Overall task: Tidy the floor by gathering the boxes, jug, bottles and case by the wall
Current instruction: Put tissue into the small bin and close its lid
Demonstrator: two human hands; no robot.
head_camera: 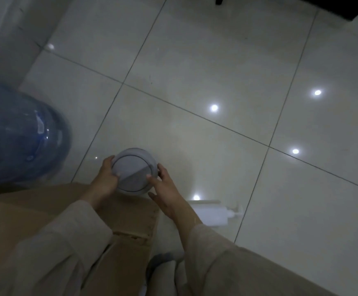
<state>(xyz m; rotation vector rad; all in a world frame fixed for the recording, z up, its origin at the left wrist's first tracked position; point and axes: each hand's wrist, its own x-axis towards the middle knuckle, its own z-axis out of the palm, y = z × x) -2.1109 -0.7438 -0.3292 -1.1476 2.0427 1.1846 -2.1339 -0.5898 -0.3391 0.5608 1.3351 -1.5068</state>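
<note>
Tiled floor [195,82], hands [106,178] gripping upright case [134,170]

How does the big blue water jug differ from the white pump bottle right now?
The translucent blue water jug is far bulkier than the slim white plastic pump bottle. The jug sits by the wall at left; the bottle lies on its side on the tiled floor at right, beside the brown cardboard box. The jug is see-through, the bottle opaque. Neither is touched by a hand.
</note>
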